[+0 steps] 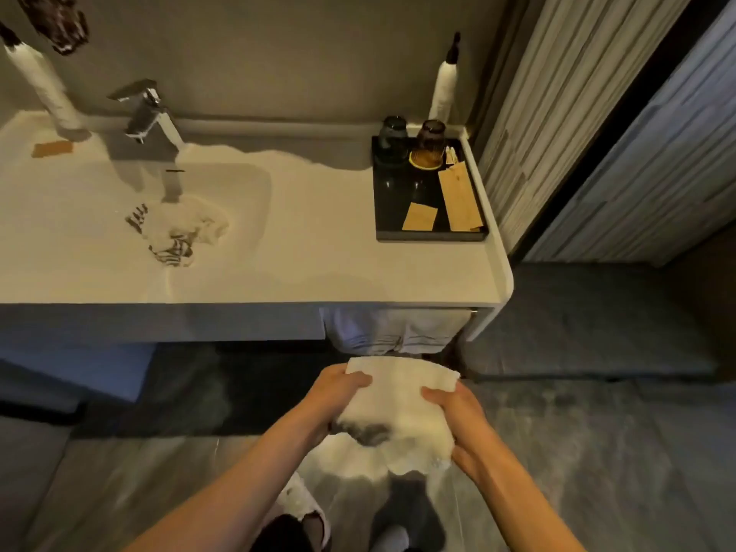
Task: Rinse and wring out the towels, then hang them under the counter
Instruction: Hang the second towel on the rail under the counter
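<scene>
I hold a white towel [398, 408] in front of me, below the counter's front edge. My left hand [338, 396] grips its left side and my right hand [458, 412] grips its right side, so the towel droops between them. Another towel [394, 330] hangs under the counter [310, 272] at the right end, just beyond the one I hold. A crumpled striped towel [179, 233] lies in the sink basin [247, 185] below the chrome faucet [149, 113].
A black tray [430, 233] with two dark glasses and paper packets sits on the counter's right end. A white bottle [442, 89] stands behind it, another bottle [40, 81] at far left. My feet [358, 519] stand on the grey floor.
</scene>
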The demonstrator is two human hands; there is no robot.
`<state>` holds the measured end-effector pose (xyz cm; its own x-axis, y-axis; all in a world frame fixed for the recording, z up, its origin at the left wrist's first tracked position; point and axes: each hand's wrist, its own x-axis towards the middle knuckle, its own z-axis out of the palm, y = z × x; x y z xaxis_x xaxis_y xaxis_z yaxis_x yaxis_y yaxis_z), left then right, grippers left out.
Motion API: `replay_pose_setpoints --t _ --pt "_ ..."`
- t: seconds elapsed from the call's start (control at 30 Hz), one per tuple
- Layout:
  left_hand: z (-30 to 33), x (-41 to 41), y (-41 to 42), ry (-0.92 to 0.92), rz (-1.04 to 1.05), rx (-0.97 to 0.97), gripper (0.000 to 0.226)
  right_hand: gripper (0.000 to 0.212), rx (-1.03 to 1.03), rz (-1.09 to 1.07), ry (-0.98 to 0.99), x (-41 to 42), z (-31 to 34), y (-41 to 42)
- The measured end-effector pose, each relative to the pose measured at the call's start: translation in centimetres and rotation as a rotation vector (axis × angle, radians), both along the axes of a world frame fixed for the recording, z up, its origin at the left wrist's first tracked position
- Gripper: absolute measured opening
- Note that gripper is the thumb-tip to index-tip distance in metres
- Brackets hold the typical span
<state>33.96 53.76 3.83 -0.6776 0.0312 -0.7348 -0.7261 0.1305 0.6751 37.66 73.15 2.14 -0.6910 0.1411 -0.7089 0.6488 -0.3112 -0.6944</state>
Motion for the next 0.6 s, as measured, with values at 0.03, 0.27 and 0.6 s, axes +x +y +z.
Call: replay_pose_setpoints --t 0.03,0.27,0.6 --pt "-1.4 0.6 0.6 -0.045 0.008 -0.003 0.019 0.038 0.002 0.000 -0.046 0.7 -1.3 0.7" --pt "-9.8 0.5 4.2 -0.119 0.037 0.018 0.028 0.039 0.014 0.026 -0.072 0.0 -8.9 4.3" --pt "-14.2 -11.6 6.4 0.182 0.136 0.205 0.023 0.035 0.013 -0.026 0.266 -13.0 -13.7 6.1"
